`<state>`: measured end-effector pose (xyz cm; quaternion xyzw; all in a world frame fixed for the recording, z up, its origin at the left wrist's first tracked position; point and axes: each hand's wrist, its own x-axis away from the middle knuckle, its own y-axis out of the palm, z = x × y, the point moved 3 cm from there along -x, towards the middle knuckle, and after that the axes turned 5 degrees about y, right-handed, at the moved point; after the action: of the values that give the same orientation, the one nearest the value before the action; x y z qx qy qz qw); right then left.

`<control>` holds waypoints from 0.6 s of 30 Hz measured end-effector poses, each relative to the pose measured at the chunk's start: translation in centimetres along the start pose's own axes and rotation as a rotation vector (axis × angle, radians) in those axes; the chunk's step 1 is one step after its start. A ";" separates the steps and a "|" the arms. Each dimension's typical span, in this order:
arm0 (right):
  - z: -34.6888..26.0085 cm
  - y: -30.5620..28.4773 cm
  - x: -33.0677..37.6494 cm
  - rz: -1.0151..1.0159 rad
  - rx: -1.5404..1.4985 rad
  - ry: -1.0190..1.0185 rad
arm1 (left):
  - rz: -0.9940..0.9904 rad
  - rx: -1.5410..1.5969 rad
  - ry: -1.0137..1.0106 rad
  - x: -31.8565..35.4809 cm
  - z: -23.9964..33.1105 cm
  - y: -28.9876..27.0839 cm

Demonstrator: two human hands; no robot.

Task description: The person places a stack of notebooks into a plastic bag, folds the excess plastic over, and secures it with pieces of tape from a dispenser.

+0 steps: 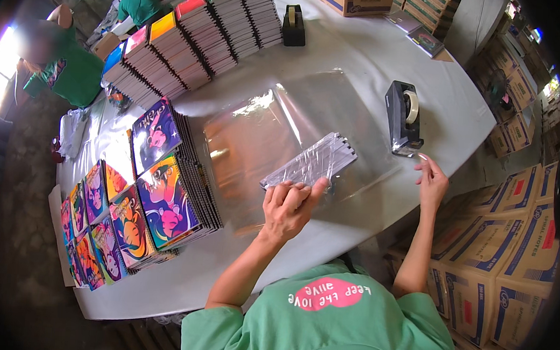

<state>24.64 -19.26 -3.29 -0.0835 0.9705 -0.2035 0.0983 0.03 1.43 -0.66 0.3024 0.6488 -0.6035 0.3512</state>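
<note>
My left hand [289, 204] presses down on the near edge of a stack of notebooks wrapped in clear plastic film [311, 164], which lies on a sheet of clear film [263, 129] spread on the white table [235, 281]. My right hand [431, 181] hovers just below a black tape dispenser [403, 118], fingers pinched at a strip of clear tape coming off it.
Stacks of colourful-covered notebooks [163, 193] sit to the left, more stacks [199, 35] at the back. A second tape dispenser [293, 25] stands far back. Cardboard boxes [512, 253] pile up on the right. A person in a green shirt [68, 66] works at left.
</note>
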 end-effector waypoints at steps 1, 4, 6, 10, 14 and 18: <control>-3.0 0.6 1.2 -0.127 -0.142 -0.096 | -0.003 0.034 0.038 -0.5 0.0 -0.2; -9.7 3.7 6.6 -0.505 -0.741 0.049 | 0.057 0.108 -0.105 0.1 -0.2 0.2; -12.5 5.7 8.9 -0.696 -0.946 0.087 | 0.074 0.168 -0.121 0.4 -0.3 0.7; -12.6 10.3 11.0 -0.742 -0.590 0.313 | 0.126 0.201 -0.129 0.3 -0.1 0.5; -10.9 10.4 12.3 -0.537 -0.257 0.099 | -0.004 0.102 -0.038 0.1 0.0 -0.2; -9.0 11.3 13.0 -0.459 -0.296 0.053 | -0.205 0.039 -0.182 -0.1 -0.1 -0.3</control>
<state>8.69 -8.24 -1.86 -0.3095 0.9476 -0.0783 0.0111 -0.17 1.46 -0.42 0.1852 0.6297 -0.6738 0.3392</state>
